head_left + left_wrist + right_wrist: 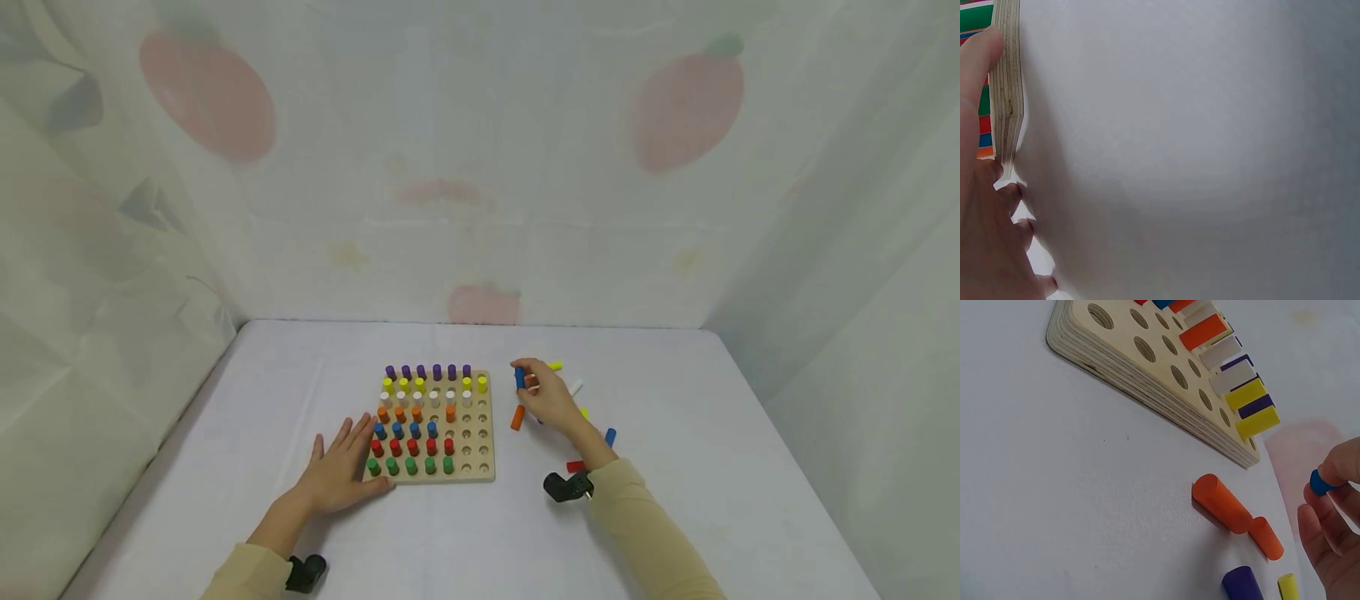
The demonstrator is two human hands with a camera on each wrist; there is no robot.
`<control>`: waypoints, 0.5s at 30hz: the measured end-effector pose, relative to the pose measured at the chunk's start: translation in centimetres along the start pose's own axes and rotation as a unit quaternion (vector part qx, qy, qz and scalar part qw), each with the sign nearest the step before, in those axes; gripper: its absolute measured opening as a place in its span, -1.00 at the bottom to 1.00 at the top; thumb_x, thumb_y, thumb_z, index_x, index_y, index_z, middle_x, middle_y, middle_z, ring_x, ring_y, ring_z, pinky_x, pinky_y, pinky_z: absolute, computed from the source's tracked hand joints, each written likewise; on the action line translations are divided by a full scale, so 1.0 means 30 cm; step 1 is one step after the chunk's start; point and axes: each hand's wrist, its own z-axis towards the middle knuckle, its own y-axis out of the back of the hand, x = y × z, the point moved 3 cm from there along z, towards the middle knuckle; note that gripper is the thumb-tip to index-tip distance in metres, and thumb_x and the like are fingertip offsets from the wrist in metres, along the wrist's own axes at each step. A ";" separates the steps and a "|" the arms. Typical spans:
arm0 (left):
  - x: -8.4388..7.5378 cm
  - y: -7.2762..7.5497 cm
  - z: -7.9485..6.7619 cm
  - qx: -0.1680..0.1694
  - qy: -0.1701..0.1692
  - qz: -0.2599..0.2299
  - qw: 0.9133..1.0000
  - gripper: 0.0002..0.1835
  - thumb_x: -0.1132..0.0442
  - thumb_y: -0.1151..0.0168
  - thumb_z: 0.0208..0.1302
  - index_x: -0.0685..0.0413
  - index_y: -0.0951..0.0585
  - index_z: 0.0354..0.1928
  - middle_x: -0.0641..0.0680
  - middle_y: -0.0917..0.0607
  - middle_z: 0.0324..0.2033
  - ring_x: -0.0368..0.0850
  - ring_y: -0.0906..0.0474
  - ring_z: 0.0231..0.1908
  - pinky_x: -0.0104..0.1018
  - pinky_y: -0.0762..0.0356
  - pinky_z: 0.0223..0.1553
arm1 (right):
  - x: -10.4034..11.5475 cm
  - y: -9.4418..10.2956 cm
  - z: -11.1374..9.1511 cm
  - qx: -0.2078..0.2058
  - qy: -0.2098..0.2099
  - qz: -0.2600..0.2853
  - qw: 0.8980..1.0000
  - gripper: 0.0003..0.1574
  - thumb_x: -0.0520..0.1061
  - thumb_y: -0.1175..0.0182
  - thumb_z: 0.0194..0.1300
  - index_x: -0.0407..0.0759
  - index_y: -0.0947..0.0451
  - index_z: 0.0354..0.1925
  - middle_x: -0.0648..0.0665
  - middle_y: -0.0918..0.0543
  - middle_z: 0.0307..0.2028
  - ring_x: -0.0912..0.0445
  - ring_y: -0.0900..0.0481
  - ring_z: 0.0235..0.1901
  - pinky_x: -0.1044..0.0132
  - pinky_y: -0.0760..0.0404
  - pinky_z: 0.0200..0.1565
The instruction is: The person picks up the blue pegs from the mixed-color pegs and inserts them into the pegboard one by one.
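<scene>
A wooden pegboard [472, 477] holds rows of coloured pegs: purple, yellow, white, orange, blue, red and green. Bare holes show mostly on its right side. My left hand [335, 477] rests at the board's left edge, fingers spread, the thumb along the near left corner. In the left wrist view the thumb [988, 50] touches the board's layered side. To the right of the board, my right hand [551, 400] pinches a blue peg [520, 377] between thumb and fingers, above the loose pegs. The blue peg's end [1321, 483] shows between the fingertips in the right wrist view.
Loose pegs lie right of the board, among them an orange peg [1221, 503], a purple peg [1242, 584], a yellow peg [555, 366], a red peg [575, 467] and another blue peg [611, 436]. A white cloth covers the table [465, 550]; printed curtains hang behind and beside it.
</scene>
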 end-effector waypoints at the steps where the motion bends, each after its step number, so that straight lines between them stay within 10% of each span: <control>1: 0.000 -0.001 0.000 0.001 0.000 0.001 1.000 0.16 -0.49 -0.13 -0.13 0.07 -0.05 0.42 0.15 -0.07 0.40 0.26 0.10 0.37 0.45 0.33 0.19 | 0.003 -0.001 -0.001 0.003 -0.003 0.001 1.000 -0.44 -0.31 -0.15 0.15 -0.01 -0.39 0.13 -0.10 -0.51 -0.05 0.09 -0.50 -0.18 0.25 -0.58 -0.16; 15: 0.005 -0.007 0.000 -0.003 -0.002 0.004 1.000 0.16 -0.50 -0.12 -0.13 0.05 -0.05 0.42 0.14 -0.07 0.41 0.25 0.10 0.38 0.45 0.32 0.19 | 0.035 -0.018 -0.006 0.012 -0.010 0.007 1.000 -0.61 -0.29 -0.16 0.19 0.00 -0.47 -0.02 -0.05 -0.56 -0.11 0.10 -0.51 -0.22 0.30 -0.59 -0.25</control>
